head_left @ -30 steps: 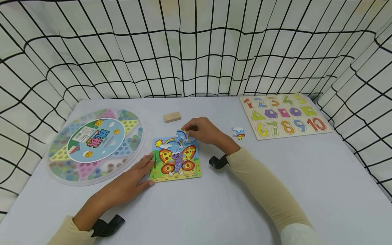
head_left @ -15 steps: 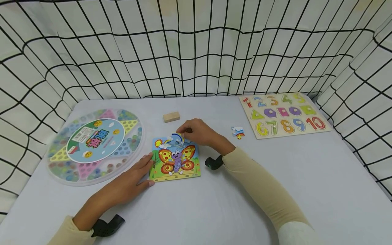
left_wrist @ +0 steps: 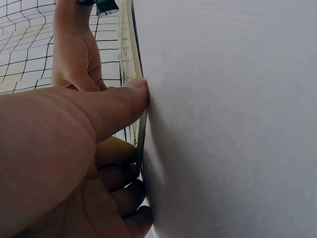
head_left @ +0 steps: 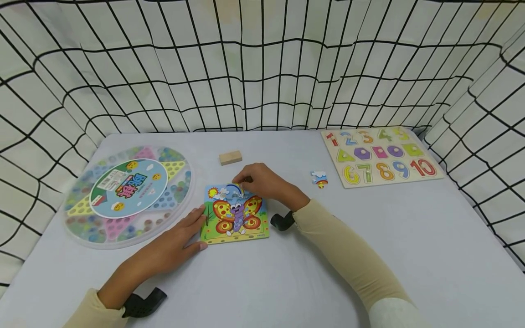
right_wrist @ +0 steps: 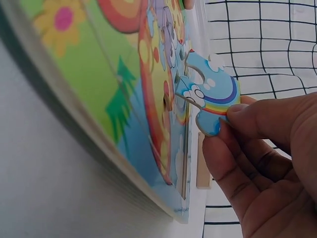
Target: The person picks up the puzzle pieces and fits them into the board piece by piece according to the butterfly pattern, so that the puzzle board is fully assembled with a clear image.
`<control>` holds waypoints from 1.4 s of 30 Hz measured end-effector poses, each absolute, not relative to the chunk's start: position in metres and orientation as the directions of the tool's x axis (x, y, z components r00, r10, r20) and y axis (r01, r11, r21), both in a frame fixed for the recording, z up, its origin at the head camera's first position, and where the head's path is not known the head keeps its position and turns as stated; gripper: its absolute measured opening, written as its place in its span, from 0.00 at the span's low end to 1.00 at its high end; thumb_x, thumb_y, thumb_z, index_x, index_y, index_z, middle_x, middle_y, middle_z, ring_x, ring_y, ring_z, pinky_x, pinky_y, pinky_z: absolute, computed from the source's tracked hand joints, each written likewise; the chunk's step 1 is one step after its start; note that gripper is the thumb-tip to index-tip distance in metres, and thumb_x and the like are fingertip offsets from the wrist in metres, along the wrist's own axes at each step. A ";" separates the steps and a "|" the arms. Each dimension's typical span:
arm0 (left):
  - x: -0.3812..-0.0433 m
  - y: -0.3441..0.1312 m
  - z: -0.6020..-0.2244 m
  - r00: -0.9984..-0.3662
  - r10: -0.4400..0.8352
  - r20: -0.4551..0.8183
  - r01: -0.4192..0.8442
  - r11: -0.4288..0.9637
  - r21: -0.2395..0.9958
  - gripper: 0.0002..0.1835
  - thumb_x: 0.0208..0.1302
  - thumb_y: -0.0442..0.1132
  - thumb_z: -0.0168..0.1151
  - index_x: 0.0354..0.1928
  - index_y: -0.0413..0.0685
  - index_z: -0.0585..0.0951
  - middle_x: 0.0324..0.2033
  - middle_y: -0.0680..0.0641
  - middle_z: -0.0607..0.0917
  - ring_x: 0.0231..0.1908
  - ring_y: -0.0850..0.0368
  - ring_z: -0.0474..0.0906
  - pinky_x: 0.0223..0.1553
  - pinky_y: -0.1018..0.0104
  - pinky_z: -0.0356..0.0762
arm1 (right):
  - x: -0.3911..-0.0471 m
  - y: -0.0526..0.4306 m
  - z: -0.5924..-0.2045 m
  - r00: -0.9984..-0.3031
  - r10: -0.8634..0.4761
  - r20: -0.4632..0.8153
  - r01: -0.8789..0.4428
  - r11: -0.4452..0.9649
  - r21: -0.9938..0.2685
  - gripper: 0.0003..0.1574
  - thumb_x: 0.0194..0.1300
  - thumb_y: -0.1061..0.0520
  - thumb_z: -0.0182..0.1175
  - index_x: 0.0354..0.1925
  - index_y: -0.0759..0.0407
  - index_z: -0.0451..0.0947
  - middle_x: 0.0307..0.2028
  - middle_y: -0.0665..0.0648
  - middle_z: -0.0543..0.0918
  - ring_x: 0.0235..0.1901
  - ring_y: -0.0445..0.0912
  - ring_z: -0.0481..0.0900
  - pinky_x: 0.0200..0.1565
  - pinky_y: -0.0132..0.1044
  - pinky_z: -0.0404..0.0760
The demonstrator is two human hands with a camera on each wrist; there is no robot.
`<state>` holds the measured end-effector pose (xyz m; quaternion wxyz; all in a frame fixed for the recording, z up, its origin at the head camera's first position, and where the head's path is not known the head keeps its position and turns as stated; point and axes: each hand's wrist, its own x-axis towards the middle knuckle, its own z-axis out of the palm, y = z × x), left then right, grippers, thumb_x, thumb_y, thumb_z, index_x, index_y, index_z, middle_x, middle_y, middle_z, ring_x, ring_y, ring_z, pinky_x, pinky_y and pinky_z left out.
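Note:
A butterfly jigsaw puzzle (head_left: 235, 223) lies flat on the white table. My right hand (head_left: 264, 181) pinches a blue puzzle piece (right_wrist: 213, 91) with a rainbow on it between thumb and fingers. In the right wrist view the piece is tilted over the puzzle's upper part; whether it touches the gap's edge I cannot tell. My left hand (head_left: 174, 243) rests along the puzzle's left side, fingers fairly straight and thumb by the lower left corner. In the left wrist view, thumb and fingertips touch the board's edge. A second puzzle piece (head_left: 319, 179) lies loose to the right.
A round Chinese checkers set (head_left: 128, 187) with marbles stands at the left. A small wooden block (head_left: 230, 157) lies behind the puzzle. The number and shape board (head_left: 381, 157) is at the back right. Grid-patterned cloth (head_left: 262, 68) walls the table's back and sides.
My right hand has moved slightly left and nearer to me, bringing the rainbow piece lower over the puzzle's top. The left hand has stayed at the puzzle's left edge.

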<state>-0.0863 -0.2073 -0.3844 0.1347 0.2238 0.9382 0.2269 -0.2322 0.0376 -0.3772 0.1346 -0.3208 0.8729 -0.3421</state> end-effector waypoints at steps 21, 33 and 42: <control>-0.086 -0.207 -0.385 -0.867 0.474 -0.152 0.353 0.802 0.482 0.38 0.67 0.44 0.62 0.71 0.31 0.60 0.74 0.37 0.51 0.72 0.36 0.46 0.64 0.40 0.58 | -0.225 0.025 -0.380 -0.722 -0.689 -0.067 -0.555 0.635 -0.537 0.17 0.69 0.62 0.60 0.54 0.62 0.82 0.48 0.55 0.80 0.42 0.42 0.75 0.43 0.26 0.75; -0.087 -0.207 -0.388 -0.866 0.477 -0.152 0.358 0.802 0.478 0.38 0.67 0.45 0.62 0.71 0.32 0.60 0.74 0.38 0.51 0.72 0.36 0.46 0.64 0.41 0.58 | -0.224 0.024 -0.384 -0.733 -0.676 -0.077 -0.560 0.664 -0.495 0.20 0.68 0.61 0.60 0.58 0.58 0.80 0.45 0.54 0.78 0.39 0.42 0.73 0.40 0.25 0.75; -0.087 -0.206 -0.386 -0.866 0.477 -0.150 0.359 0.801 0.479 0.38 0.67 0.45 0.62 0.71 0.32 0.60 0.74 0.38 0.51 0.72 0.36 0.46 0.64 0.41 0.58 | -0.223 0.023 -0.379 -0.734 -0.667 -0.125 -0.539 0.685 -0.490 0.16 0.69 0.61 0.59 0.54 0.57 0.83 0.45 0.55 0.75 0.39 0.42 0.72 0.39 0.27 0.74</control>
